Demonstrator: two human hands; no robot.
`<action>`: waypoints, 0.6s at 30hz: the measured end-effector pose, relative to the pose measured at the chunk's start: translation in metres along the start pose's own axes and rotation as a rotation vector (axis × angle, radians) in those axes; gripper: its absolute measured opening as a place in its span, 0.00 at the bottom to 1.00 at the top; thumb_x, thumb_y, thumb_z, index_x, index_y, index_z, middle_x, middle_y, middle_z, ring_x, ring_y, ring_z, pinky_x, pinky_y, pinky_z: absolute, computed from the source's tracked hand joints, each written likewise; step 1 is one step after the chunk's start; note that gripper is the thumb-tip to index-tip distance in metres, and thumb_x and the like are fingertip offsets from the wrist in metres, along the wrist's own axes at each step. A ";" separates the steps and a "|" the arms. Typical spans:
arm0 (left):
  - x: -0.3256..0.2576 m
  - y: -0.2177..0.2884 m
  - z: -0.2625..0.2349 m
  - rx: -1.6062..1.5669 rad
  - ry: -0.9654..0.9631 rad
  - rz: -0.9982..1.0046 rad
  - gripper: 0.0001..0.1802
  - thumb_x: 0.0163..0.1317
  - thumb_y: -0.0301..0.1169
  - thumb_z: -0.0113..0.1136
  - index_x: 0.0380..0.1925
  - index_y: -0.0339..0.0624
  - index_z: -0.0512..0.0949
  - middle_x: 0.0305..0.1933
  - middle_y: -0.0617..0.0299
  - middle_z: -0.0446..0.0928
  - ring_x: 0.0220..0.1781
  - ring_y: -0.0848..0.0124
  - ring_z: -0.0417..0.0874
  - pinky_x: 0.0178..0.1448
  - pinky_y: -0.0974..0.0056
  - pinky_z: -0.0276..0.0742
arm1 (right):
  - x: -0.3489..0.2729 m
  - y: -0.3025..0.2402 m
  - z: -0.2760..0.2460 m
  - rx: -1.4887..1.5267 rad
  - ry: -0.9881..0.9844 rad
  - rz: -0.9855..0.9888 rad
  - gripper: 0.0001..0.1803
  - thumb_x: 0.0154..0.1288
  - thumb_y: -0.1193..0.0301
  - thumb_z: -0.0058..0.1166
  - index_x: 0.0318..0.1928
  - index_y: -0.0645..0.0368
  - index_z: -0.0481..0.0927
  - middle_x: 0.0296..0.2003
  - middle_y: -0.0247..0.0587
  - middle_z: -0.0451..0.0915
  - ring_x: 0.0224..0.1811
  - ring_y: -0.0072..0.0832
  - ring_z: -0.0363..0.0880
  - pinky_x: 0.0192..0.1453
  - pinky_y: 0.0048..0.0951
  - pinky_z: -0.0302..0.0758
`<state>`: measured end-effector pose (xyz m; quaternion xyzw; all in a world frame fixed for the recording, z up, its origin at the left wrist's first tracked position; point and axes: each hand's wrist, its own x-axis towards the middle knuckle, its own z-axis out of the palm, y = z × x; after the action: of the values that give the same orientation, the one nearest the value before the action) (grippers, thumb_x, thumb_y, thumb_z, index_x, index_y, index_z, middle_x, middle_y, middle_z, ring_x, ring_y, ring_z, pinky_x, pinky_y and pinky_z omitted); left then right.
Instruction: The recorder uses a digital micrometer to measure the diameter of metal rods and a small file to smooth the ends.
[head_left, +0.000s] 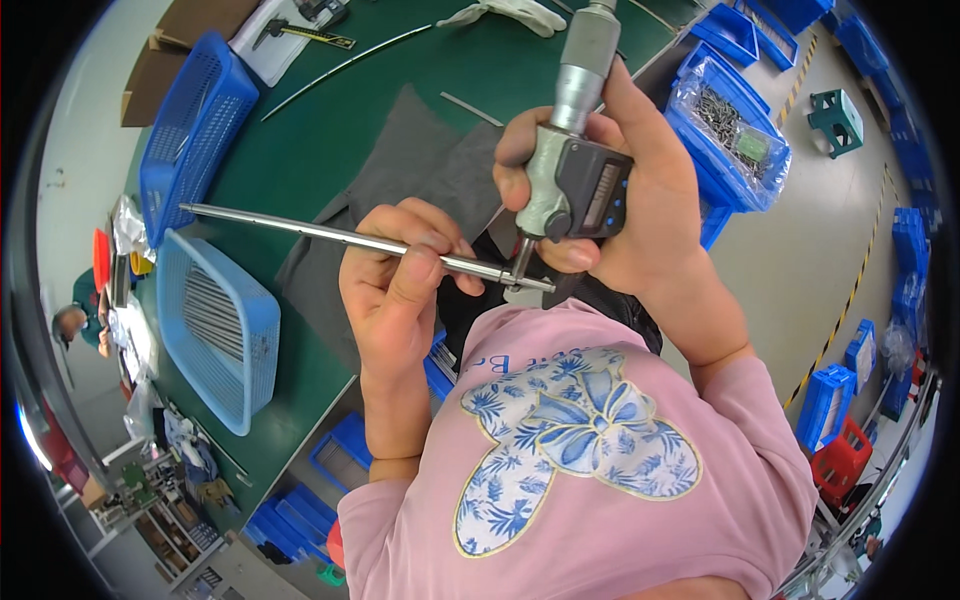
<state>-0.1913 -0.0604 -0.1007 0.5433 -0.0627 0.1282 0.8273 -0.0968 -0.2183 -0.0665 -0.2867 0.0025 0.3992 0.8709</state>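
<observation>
My left hand [395, 275] pinches a long metal rod [350, 240] near its stepped end, fingers closed around it. My right hand [620, 200] is wrapped around a digital micrometer [575, 170], whose lower jaws meet the rod's tip just above my chest. To measure well, I judge the rod should sit square across the jaws, held level and steady while the thimble is turned lightly — no forcing. The rod's free end reaches out left over the green table [330, 140], passing above a grey mat [400, 170] and ending close to two blue mesh baskets [215, 330] — one upright by the table edge, one holding more rods. Open room lies over the mat; on my right, blue bins [725, 110] with bagged parts crowd close to that elbow.
</observation>
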 end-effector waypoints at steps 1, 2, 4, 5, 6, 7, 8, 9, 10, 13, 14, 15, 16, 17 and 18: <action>0.000 0.000 0.000 0.006 -0.005 0.005 0.09 0.62 0.28 0.53 0.34 0.32 0.70 0.33 0.50 0.71 0.26 0.69 0.76 0.32 0.70 0.74 | 0.001 0.001 -0.001 0.000 -0.005 0.007 0.39 0.66 0.41 0.29 0.38 0.72 0.73 0.27 0.54 0.75 0.12 0.27 0.67 0.09 0.21 0.63; -0.001 0.001 0.000 0.010 -0.011 0.011 0.08 0.62 0.28 0.53 0.34 0.32 0.70 0.33 0.50 0.71 0.26 0.69 0.76 0.32 0.70 0.74 | 0.002 0.001 -0.003 0.025 -0.031 0.017 0.39 0.66 0.41 0.29 0.37 0.72 0.73 0.26 0.54 0.75 0.12 0.27 0.67 0.09 0.21 0.63; -0.001 0.001 -0.001 0.010 -0.003 0.008 0.08 0.62 0.28 0.53 0.34 0.32 0.70 0.33 0.50 0.71 0.26 0.69 0.76 0.32 0.70 0.74 | 0.002 0.001 -0.003 0.049 -0.055 0.025 0.40 0.66 0.41 0.29 0.37 0.72 0.73 0.26 0.53 0.75 0.12 0.26 0.67 0.09 0.20 0.63; -0.001 0.001 -0.001 0.008 0.001 0.004 0.08 0.63 0.28 0.53 0.34 0.32 0.69 0.33 0.50 0.71 0.26 0.69 0.77 0.32 0.69 0.74 | 0.002 0.001 -0.002 0.044 -0.056 0.025 0.40 0.65 0.40 0.30 0.37 0.72 0.73 0.26 0.53 0.75 0.12 0.26 0.67 0.09 0.20 0.63; -0.001 0.000 -0.001 0.007 0.000 0.004 0.08 0.63 0.28 0.53 0.34 0.32 0.69 0.33 0.50 0.71 0.26 0.69 0.77 0.32 0.69 0.74 | 0.001 0.001 -0.002 0.039 -0.055 0.023 0.40 0.64 0.39 0.30 0.37 0.72 0.73 0.26 0.53 0.75 0.12 0.26 0.67 0.09 0.20 0.63; 0.000 0.000 -0.001 -0.001 -0.008 0.004 0.08 0.63 0.28 0.53 0.34 0.33 0.69 0.33 0.50 0.71 0.26 0.69 0.76 0.32 0.69 0.74 | 0.001 0.001 -0.002 0.038 -0.054 0.021 0.40 0.64 0.39 0.30 0.37 0.72 0.73 0.26 0.53 0.75 0.12 0.26 0.67 0.09 0.20 0.63; 0.000 -0.001 -0.001 -0.008 -0.018 0.005 0.08 0.63 0.28 0.53 0.34 0.33 0.69 0.33 0.50 0.71 0.26 0.69 0.76 0.32 0.69 0.74 | 0.001 0.001 -0.002 0.004 -0.047 0.022 0.41 0.63 0.39 0.31 0.37 0.72 0.73 0.26 0.54 0.75 0.12 0.27 0.67 0.09 0.20 0.63; 0.001 -0.002 -0.001 -0.012 -0.028 0.002 0.08 0.63 0.28 0.53 0.34 0.33 0.69 0.33 0.50 0.71 0.26 0.69 0.76 0.32 0.69 0.74 | 0.001 0.001 -0.002 -0.030 -0.036 0.019 0.41 0.63 0.38 0.32 0.37 0.72 0.73 0.26 0.54 0.75 0.12 0.27 0.68 0.09 0.21 0.63; 0.000 -0.002 -0.002 -0.020 -0.026 0.007 0.08 0.63 0.28 0.53 0.34 0.33 0.69 0.33 0.50 0.71 0.26 0.69 0.76 0.32 0.69 0.74 | 0.001 0.002 -0.003 -0.029 -0.030 0.009 0.41 0.63 0.38 0.32 0.37 0.72 0.73 0.26 0.54 0.75 0.12 0.27 0.68 0.09 0.21 0.63; -0.001 -0.001 -0.004 -0.017 -0.018 0.011 0.08 0.63 0.28 0.53 0.34 0.33 0.69 0.32 0.50 0.71 0.25 0.68 0.75 0.32 0.68 0.75 | 0.004 0.005 -0.005 -0.043 -0.092 -0.006 0.41 0.62 0.38 0.34 0.38 0.72 0.74 0.27 0.55 0.76 0.12 0.27 0.69 0.09 0.21 0.63; -0.002 -0.001 -0.005 -0.022 -0.008 0.004 0.09 0.63 0.28 0.53 0.33 0.32 0.69 0.32 0.50 0.70 0.25 0.68 0.76 0.31 0.68 0.75 | 0.004 0.006 -0.003 -0.016 -0.078 0.016 0.40 0.60 0.39 0.38 0.36 0.71 0.75 0.25 0.52 0.76 0.11 0.27 0.68 0.10 0.20 0.64; -0.002 0.000 -0.005 -0.024 0.003 -0.001 0.09 0.62 0.28 0.53 0.33 0.32 0.68 0.32 0.50 0.70 0.25 0.68 0.76 0.31 0.68 0.76 | 0.004 0.006 -0.001 0.012 -0.068 0.039 0.38 0.59 0.40 0.42 0.34 0.70 0.77 0.24 0.49 0.77 0.09 0.26 0.68 0.11 0.20 0.64; -0.002 0.000 -0.005 -0.023 -0.009 -0.005 0.09 0.62 0.28 0.53 0.33 0.32 0.68 0.32 0.50 0.70 0.25 0.68 0.76 0.31 0.68 0.76 | 0.003 0.007 -0.002 0.000 -0.100 0.024 0.37 0.59 0.40 0.42 0.34 0.69 0.77 0.24 0.48 0.77 0.09 0.25 0.67 0.11 0.20 0.63; -0.002 0.000 -0.006 -0.020 -0.004 -0.004 0.09 0.62 0.29 0.53 0.33 0.32 0.68 0.32 0.50 0.70 0.25 0.68 0.76 0.31 0.68 0.76 | 0.003 0.007 -0.002 0.005 -0.097 0.013 0.37 0.59 0.40 0.42 0.34 0.69 0.77 0.24 0.48 0.77 0.09 0.25 0.67 0.11 0.20 0.63; -0.002 0.000 -0.006 -0.016 0.007 -0.001 0.09 0.62 0.29 0.54 0.33 0.32 0.68 0.32 0.50 0.70 0.25 0.68 0.76 0.31 0.68 0.76 | 0.003 0.007 -0.002 -0.051 -0.098 0.002 0.40 0.60 0.38 0.39 0.36 0.71 0.77 0.25 0.51 0.77 0.10 0.25 0.68 0.11 0.19 0.63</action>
<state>-0.1936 -0.0547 -0.1035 0.5364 -0.0605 0.1292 0.8318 -0.0990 -0.2139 -0.0726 -0.2890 -0.0501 0.4134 0.8620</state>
